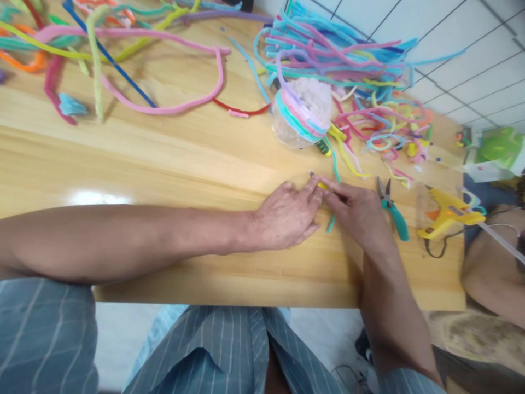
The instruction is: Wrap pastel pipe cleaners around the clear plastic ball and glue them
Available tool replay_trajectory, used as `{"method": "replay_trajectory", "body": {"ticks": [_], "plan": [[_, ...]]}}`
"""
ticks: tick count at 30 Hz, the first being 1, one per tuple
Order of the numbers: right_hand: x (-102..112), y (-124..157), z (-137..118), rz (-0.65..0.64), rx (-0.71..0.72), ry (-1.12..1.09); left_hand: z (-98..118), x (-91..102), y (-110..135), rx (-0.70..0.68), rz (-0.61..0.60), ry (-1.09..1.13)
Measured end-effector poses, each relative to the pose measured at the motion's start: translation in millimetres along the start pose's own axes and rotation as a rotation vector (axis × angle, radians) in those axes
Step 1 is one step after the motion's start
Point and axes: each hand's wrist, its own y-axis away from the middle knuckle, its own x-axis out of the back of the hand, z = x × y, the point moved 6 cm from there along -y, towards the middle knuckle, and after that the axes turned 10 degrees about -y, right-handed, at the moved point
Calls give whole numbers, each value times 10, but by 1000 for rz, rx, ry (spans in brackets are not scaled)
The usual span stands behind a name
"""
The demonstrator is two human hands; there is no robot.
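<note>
My left hand (289, 216) reaches in from the left, palm down, with its fingers closed by a small yellow piece (322, 185). My right hand (356, 210) pinches that yellow piece between thumb and fingertips. A dark tip shows at its far end; fingers hide the rest, so I cannot tell its kind. A teal pipe cleaner (331, 223) lies on the table beneath the fingertips. Just beyond my hands stands a clear rounded container (287, 131) wrapped with teal, pink and lilac pipe cleaners. Pliers with teal handles (397, 219) rest to the right of my right hand.
Beyond the container sits a big heap of blue and pink pipe cleaners (336, 49). Loose coloured ones, including a pink pipe cleaner (176, 109), cover the far left. A yellow glue gun (449, 213) lies right, near another person's arm (492, 268). The wooden table (184, 164) ends before me.
</note>
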Motion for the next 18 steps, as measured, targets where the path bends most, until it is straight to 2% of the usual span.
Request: {"method": "replay_trajectory", "body": {"ticks": [5,10,18], "plan": [[-14,2,-15,-9,26,-54,-21,-6,39,14,74,-22],[55,113,-23,24,-14,38,12,-30,38,-37,41,11],[-1,5,-71,-25,22,57,-19,-4,49,27,56,-13]]}}
